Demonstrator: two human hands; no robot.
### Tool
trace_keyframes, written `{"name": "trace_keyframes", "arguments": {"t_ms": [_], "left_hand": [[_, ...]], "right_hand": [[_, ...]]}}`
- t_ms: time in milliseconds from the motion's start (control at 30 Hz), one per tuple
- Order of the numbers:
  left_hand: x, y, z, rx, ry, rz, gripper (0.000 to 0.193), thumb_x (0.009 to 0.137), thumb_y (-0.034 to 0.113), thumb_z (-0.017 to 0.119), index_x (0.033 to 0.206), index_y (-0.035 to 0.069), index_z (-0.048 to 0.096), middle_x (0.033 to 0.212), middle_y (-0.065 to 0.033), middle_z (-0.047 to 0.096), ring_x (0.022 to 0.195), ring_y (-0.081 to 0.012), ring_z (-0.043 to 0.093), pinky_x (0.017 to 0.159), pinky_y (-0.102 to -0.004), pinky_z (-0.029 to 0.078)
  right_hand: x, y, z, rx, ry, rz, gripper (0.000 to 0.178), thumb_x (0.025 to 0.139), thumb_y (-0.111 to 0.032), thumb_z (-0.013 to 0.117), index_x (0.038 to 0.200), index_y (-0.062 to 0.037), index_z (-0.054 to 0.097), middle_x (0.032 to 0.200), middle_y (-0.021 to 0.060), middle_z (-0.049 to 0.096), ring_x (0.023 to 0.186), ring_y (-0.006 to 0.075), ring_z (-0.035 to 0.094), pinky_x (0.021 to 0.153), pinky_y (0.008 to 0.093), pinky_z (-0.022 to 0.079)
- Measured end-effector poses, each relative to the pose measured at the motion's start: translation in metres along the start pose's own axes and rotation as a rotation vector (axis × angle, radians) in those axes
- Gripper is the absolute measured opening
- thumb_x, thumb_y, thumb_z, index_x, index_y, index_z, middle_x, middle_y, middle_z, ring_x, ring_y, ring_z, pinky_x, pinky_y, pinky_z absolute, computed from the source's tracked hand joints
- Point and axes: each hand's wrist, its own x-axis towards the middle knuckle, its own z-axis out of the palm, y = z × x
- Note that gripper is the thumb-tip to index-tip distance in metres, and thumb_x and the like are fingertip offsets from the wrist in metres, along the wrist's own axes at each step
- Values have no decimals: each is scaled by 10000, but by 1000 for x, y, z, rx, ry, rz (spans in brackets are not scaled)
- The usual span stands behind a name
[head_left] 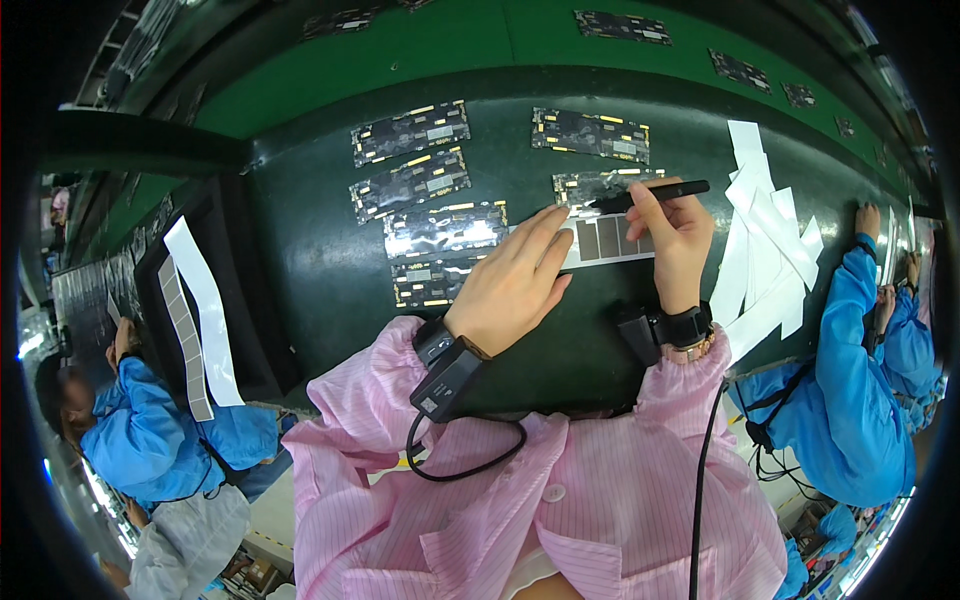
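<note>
Right hand (680,245)'s pinching a black pen (682,189), left hand (512,285)'s flattish, thumb apart, and the grey-patched strip (607,241) runs sideways between them, mid-frame.

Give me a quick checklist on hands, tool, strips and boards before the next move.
1. Black pen-like tool held in the right hand: ok.
2. Left hand at the left end of the grey-patched strip: ok.
3. Tool tip touching anything: cannot tell.
4. White strip pile apart from the right hand's fingers: ok.
5. Lowest left-column board fully visible: not ok, left hand overlaps it.
</note>
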Motion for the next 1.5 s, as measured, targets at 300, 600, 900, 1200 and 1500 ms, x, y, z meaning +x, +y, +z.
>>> {"name": "trace_keyframes", "arguments": {"t_ms": [300,600,900,1200,1500], "left_hand": [[5,4,3,77,-4,-1,587,778,151,682,1285,-36,451,1315,-150,445,1217,-293,466,980,-365,436],[6,3,7,103,-14,-8,594,779,172,684,1279,-48,452,1305,-152,446,1212,-289,460,978,-363,435],[7,5,5,84,-17,-4,601,773,169,688,1280,-51,451,1302,-156,447,1206,-293,462,975,-367,435],[10,6,5,197,-36,39,563,776,210,684,1233,-59,495,1318,-125,458,1218,-272,445,1003,-371,405],[8,7,1,290,-44,94,541,774,235,674,1211,-44,522,1303,-107,485,1213,-248,450,1000,-366,395]], "right_hand": [[0,-4,9,-119,10,-76,95,833,-64,696,849,23,662,633,14,619,512,48,547,461,196,385],[0,-3,11,-152,-4,-106,83,827,-48,690,847,26,659,629,18,619,508,50,553,458,197,386],[1,-3,10,-205,-7,-137,84,822,-46,692,858,24,665,640,24,627,511,57,562,460,202,395],[1,-3,9,-227,-22,-162,82,819,-43,692,861,21,665,662,27,637,513,58,566,468,201,404],[-8,-9,3,-293,7,-149,88,803,-40,702,866,16,674,691,48,658,520,78,594,481,210,430]]}}
